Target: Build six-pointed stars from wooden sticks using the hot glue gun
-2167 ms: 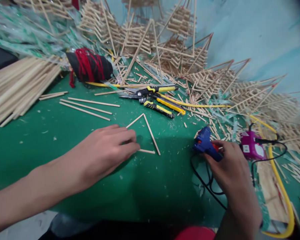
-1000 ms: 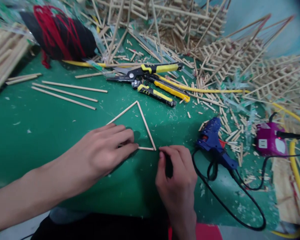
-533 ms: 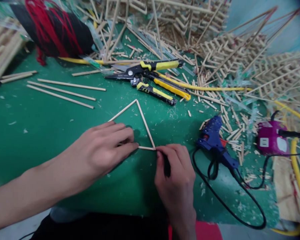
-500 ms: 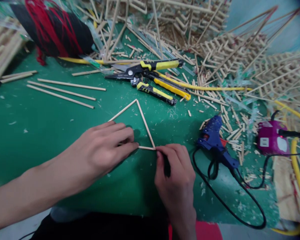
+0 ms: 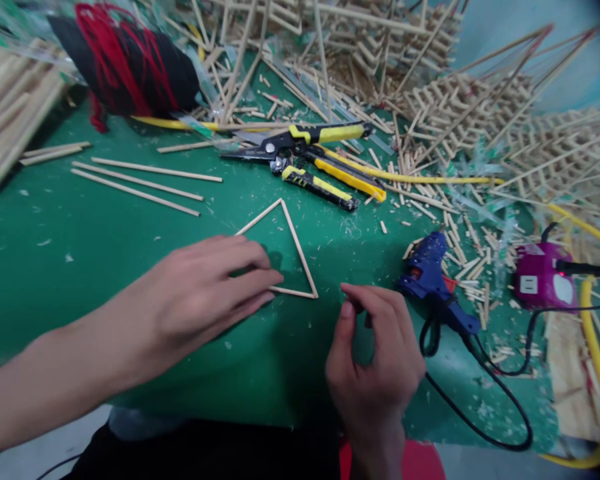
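Thin wooden sticks form a triangular frame [image 5: 300, 249] lying flat on the green tabletop. My left hand [image 5: 215, 287] is closed on the frame's lower left side, fingers over the sticks, hiding that corner. Just right of the frame's lower right corner, my right hand [image 5: 375, 333] is held apart from it, thumb and index finger slightly parted and nothing between them. A blue hot glue gun [image 5: 433, 283] lies close to the right of that hand, its black cord curving below.
Loose sticks [image 5: 140, 183] lie at the left. Yellow-and-black cutters [image 5: 300, 157] and a yellow utility knife [image 5: 353, 177] lie beyond the frame. Stick offcuts, stacked stick structures [image 5: 450, 113] and a purple power adapter [image 5: 545, 277] fill the right and back.
My right hand has let go of the triangle's lower right corner and moved right, towards the glue gun. My left hand stays on the frame. The whole view has shifted slightly.
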### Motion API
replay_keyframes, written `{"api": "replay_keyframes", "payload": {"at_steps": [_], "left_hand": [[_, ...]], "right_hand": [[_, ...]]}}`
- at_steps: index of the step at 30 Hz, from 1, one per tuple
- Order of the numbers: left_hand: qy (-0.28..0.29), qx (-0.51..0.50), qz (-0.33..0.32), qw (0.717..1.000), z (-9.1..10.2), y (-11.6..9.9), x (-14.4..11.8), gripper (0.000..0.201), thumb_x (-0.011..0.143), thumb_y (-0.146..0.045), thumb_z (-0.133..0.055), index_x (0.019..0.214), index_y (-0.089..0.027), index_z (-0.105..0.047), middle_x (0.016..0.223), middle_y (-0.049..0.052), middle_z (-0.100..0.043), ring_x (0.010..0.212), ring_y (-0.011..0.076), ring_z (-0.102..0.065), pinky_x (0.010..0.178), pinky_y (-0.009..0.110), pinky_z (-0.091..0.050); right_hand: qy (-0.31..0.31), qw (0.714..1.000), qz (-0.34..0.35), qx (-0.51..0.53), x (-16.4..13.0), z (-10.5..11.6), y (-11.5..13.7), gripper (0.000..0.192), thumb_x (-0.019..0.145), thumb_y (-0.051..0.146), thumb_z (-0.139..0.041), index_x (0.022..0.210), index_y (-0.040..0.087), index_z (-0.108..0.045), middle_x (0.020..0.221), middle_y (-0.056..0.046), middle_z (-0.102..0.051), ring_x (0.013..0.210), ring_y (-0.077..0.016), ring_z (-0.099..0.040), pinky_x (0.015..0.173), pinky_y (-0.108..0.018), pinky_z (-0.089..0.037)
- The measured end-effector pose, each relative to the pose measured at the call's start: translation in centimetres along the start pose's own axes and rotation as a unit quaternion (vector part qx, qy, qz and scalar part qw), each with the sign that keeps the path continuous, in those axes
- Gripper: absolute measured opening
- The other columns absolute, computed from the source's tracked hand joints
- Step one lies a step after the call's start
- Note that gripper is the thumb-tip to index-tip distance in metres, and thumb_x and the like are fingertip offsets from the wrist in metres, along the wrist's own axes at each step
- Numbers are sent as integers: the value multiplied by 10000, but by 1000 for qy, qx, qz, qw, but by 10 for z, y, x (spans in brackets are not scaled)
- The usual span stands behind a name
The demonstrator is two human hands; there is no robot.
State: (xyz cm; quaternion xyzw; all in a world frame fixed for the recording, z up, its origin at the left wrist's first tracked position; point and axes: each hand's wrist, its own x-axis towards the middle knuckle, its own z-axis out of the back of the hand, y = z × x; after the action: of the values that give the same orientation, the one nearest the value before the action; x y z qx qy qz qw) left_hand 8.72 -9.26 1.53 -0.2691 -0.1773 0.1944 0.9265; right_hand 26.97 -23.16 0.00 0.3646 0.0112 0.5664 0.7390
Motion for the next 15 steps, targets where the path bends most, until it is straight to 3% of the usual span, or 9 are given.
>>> {"api": "replay_keyframes", "payload": {"at_steps": [4, 8, 15], "left_hand": [[-56, 28, 49, 997, 32, 16, -14, 233, 1042, -403, -552, 1095, -272, -737, 1075, -29, -699, 937, 98, -677, 853, 213, -509], [-68, 72, 122, 988, 53, 36, -34, 297, 1005, -478, -584, 1004, -251, -775, 1052, -27, -720, 957, 116, -682, 904, 247, -502], [-12, 38, 74, 996, 37, 56, -60, 315, 1041, -433, -528, 1044, -233, -771, 1002, -1, -725, 870, 92, -697, 780, 184, -533]], "right_hand": [[29, 997, 61, 42, 9, -4, 16, 195, 962, 48, -533, 1079, 135, -662, 977, -85, -660, 926, -179, -636, 825, -341, -552], [113, 987, 95, 58, 20, -19, 34, 153, 958, 44, -553, 1013, 106, -683, 960, -95, -657, 909, -205, -596, 815, -371, -539], [198, 970, 142, 25, 30, -41, 46, 180, 944, 49, -545, 1043, 98, -687, 999, -114, -655, 942, -257, -565, 836, -435, -520]]}}
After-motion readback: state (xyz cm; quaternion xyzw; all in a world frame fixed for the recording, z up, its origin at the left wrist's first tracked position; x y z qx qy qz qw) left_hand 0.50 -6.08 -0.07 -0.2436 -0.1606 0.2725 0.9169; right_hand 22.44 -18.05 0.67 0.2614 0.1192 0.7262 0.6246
